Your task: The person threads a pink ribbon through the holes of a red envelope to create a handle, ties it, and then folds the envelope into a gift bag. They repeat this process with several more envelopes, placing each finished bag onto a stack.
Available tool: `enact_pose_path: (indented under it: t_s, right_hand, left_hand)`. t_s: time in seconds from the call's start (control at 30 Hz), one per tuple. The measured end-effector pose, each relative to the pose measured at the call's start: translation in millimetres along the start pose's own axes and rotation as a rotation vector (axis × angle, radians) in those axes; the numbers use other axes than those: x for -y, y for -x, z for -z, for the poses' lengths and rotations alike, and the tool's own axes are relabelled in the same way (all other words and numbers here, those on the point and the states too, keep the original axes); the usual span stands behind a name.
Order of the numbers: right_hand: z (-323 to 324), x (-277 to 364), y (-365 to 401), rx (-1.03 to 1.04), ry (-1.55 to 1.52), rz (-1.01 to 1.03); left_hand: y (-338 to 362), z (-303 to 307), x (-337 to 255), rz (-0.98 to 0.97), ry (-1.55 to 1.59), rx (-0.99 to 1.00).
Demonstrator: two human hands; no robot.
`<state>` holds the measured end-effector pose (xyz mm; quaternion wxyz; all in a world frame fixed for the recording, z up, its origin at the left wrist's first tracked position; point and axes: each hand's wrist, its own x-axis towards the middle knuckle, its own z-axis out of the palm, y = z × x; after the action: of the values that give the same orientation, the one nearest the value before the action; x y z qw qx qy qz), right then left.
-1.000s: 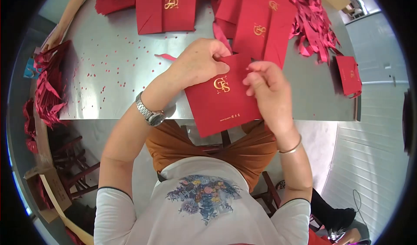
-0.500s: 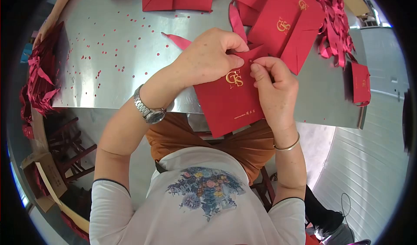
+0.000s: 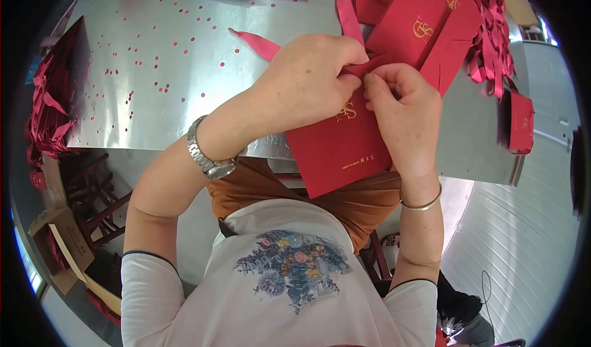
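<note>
A red paper gift bag [image 3: 341,156] with gold lettering lies flat and tilted, its lower end over the table edge above my lap. My left hand [image 3: 308,82], a watch on its wrist, is closed in a pinch at the bag's top edge and covers part of the gold logo. A pink ribbon [image 3: 257,44] sticks out from behind that hand, and another ribbon length [image 3: 348,16] rises beyond the fingers. Close beside it, my right hand [image 3: 409,110] pinches the same top edge with thumb and index finger. What lies between the fingertips is mostly hidden.
More red bags [image 3: 406,36] lie beyond my hands, with a bundle of ribbons [image 3: 489,45] at the right. A small red bag [image 3: 521,122] is near the right corner. Ribboned bags are stacked [image 3: 55,98] at the left. Red paper dots are scattered over the metal table [image 3: 148,116].
Both hands and the bag have shifted slightly right in view, still pinching the top edge. My left hand covers more of the logo. The arm at the far upper left is largely out of view.
</note>
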<state>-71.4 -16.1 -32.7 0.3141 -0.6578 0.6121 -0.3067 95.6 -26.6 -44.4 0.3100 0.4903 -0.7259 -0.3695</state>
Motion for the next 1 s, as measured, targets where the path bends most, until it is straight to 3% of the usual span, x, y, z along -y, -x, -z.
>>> enact_pose_path:
  t_s: [0.13, 0.23, 0.3, 0.37, 0.43, 0.53, 0.6, 0.67, 0.73, 0.8, 0.83, 0.9, 1.0]
  right_hand:
    - [6.9, 11.4, -13.7, 0.07, 0.234, 0.107]
    - [7.1, 11.3, -15.6, 0.072, 0.131, 0.117]
    - [8.2, 15.1, -14.8, 0.132, 0.013, 0.009]
    - [7.7, 10.6, -13.8, 0.134, 0.01, 0.058]
    - [8.6, 6.5, -9.8, 0.127, 0.011, 0.109]
    - [9.8, 4.8, 1.3, 0.057, 0.098, 0.195]
    - [10.1, 3.5, 4.8, 0.052, 0.088, 0.21]
    - [10.0, 2.9, 6.9, 0.049, 0.069, 0.226]
    - [11.0, 2.6, 7.6, 0.052, -0.034, 0.146]
    - [10.5, 3.3, 9.3, 0.042, -0.059, 0.122]
    - [10.2, 3.4, 10.1, 0.032, -0.078, 0.092]
    - [8.4, 1.7, 13.2, 0.034, -0.098, 0.088]
    - [7.2, -2.1, 16.7, 0.038, -0.098, 0.135]
  left_hand:
    - [0.9, -0.9, -1.2, -0.075, -0.08, -0.033]
    - [0.8, 1.3, 0.4, -0.092, -0.059, -0.033]
    - [0.9, 4.4, -0.4, -0.085, -0.018, -0.03]
    - [1.2, 7.9, -1.9, -0.082, 0.017, -0.018]
    - [-1.3, 13.7, -1.9, 0.061, 0.249, 0.07]
    - [-11.1, 24.0, 2.8, 0.083, 0.388, 0.149]
    - [-15.5, 29.1, -0.2, 0.028, 0.243, 0.176]
    - [-23.7, 34.4, -3.2, 0.006, 0.157, 0.351]
    - [-27.6, 43.1, -16.7, 0.02, 0.101, 0.377]
    - [-29.0, 44.6, -28.1, 0.269, 0.099, 0.461]
    - [-28.4, 43.7, -25.6, 0.268, 0.097, 0.457]
    - [-27.9, 37.0, -14.3, -0.128, 0.027, 0.401]
    - [-29.8, 26.3, -4.2, -0.263, -0.042, 0.321]
